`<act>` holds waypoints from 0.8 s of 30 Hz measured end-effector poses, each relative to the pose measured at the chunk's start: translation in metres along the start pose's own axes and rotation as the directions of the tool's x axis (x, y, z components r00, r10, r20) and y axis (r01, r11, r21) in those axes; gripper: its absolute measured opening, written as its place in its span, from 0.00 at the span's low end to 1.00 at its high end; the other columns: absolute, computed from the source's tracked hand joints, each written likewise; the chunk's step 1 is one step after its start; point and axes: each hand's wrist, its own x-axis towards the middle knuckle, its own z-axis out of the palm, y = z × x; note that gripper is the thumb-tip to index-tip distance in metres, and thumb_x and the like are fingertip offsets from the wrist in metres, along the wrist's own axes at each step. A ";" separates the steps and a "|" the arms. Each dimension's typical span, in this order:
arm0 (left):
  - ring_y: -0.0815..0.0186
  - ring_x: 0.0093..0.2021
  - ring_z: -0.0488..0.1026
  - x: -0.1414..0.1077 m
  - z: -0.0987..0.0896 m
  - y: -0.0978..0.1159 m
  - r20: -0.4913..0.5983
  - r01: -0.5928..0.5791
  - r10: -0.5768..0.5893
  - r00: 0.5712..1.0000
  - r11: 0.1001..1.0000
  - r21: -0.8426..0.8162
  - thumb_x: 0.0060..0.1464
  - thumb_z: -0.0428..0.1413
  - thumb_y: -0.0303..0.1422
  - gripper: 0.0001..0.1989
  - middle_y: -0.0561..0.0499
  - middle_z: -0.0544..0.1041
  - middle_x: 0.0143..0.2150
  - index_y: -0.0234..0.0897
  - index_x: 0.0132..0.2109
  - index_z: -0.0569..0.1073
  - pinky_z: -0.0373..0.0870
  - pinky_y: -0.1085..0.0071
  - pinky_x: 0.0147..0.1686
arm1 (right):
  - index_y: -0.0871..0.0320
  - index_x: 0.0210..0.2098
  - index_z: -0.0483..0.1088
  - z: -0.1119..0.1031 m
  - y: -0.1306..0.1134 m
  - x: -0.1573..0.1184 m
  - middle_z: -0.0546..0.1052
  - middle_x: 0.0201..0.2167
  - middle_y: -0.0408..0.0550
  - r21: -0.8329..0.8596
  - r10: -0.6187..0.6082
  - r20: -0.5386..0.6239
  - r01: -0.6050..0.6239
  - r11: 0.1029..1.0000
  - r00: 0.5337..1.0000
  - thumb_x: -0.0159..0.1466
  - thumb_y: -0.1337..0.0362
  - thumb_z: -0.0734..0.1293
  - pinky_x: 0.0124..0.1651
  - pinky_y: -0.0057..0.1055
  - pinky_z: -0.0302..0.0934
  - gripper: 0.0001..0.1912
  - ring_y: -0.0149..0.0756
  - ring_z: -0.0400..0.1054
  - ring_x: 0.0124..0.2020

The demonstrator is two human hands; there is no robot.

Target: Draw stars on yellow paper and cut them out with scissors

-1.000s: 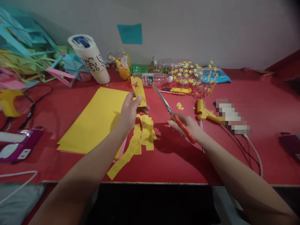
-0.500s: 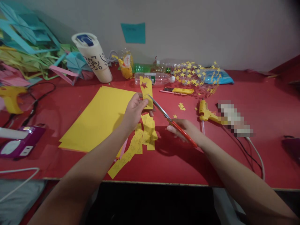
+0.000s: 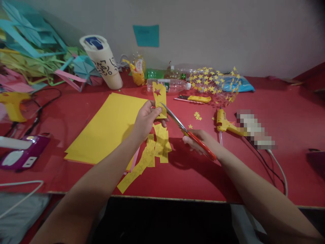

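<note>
My left hand (image 3: pixel 147 118) pinches a yellow paper strip (image 3: pixel 162 96) between thumb and fingers, above the table. Near the strip's top is a star-shaped hole. In my right hand (image 3: pixel 199 140) is a pair of scissors (image 3: pixel 179 122) with red handles, its blade tips at the strip's right part, just above my left thumb. The blades look nearly closed. Below the strip lie several yellow strips (image 3: pixel 160 142) with stars drawn on them. A small pile of cut yellow stars (image 3: pixel 197 116) lies to the right, with one loose star (image 3: pixel 190 126) nearer my right hand.
Yellow paper sheets (image 3: pixel 101 132) lie at left, near a white tumbler (image 3: pixel 105 64). Plastic bottles (image 3: pixel 169 85), a yellow cutter (image 3: pixel 199 99) and a star-covered clear bottle (image 3: pixel 213 81) lie at the back. A yellow glue gun (image 3: pixel 223 122) and pixelated object (image 3: pixel 255 128) are right.
The whole view has shifted slightly. Both hands keep nearly the same pose, with the scissors still at the strip; the red handles sit slightly differently in my right hand.
</note>
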 end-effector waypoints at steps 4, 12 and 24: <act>0.72 0.21 0.75 0.002 -0.003 0.001 0.023 0.013 -0.013 1.000 1.000 0.006 0.56 0.53 0.28 0.07 0.58 0.71 0.24 0.39 0.35 0.60 0.69 0.77 0.18 | 0.55 0.23 0.61 0.000 0.002 0.000 0.60 0.14 0.34 0.058 0.035 0.010 -0.035 0.998 0.999 0.50 0.32 0.67 0.24 0.30 0.60 0.31 0.26 0.56 0.15; 0.70 0.22 0.76 0.003 -0.007 0.003 0.039 0.030 -0.032 0.999 0.999 0.030 0.55 0.56 0.30 0.08 0.58 0.71 0.23 0.38 0.35 0.62 0.70 0.77 0.18 | 0.55 0.23 0.61 0.000 0.002 0.000 0.59 0.14 0.34 0.087 0.034 0.004 -0.034 0.996 0.999 0.51 0.34 0.69 0.24 0.29 0.62 0.30 0.26 0.57 0.15; 0.69 0.22 0.77 0.001 -0.006 0.006 0.041 0.047 -0.049 0.998 0.998 0.031 0.54 0.56 0.31 0.07 0.57 0.72 0.22 0.37 0.33 0.64 0.72 0.76 0.20 | 0.55 0.22 0.60 0.000 0.002 0.001 0.60 0.13 0.34 0.097 0.022 0.001 -0.022 0.995 1.000 0.52 0.35 0.69 0.18 0.25 0.55 0.29 0.24 0.56 0.13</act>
